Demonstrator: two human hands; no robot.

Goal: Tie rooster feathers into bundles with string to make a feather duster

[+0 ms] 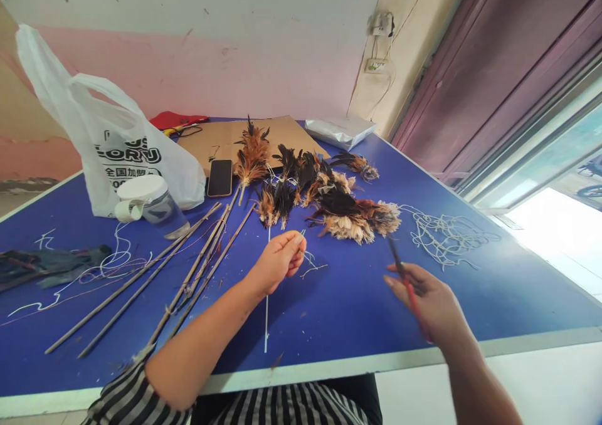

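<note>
A person's left hand (281, 259), closed in a pinch on thin string (309, 259), extends over a blue table (338, 315) as the right hand (435, 299), half-curled, grips a blurred red-handled tool (412, 296) near feather bundles (345, 209)

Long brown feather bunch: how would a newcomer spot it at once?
On the blue table, find the cardboard near the wall. Over it, just right of the phone, lies the long brown feather bunch. Unlike the black-feathered bunches beside it, it is mostly orange-brown with a dark tip.
</note>
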